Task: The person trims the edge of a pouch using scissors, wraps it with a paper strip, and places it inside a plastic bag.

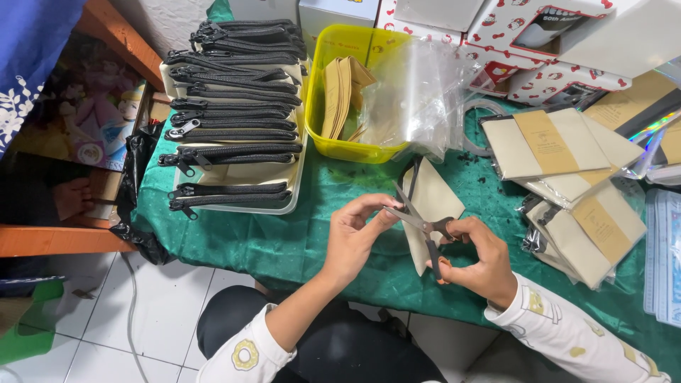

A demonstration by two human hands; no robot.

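A stack of pouches (237, 106) with black zips is seen at far left on the green cloth (284, 241). Next to it sits a yellow tub (323, 106) of tan cards, with clear bags (418, 92) spilling beside it. At centre, the left hand (355, 237) is pinched near the blades of the scissors (424, 225), whose orange handles are gripped by the right hand (482, 262). A cream pouch (433, 206), judged light, soft and floppy, lies just behind them; it is probably best held by an edge. Packed pouches (567, 184) are piled at right, crowding the space.
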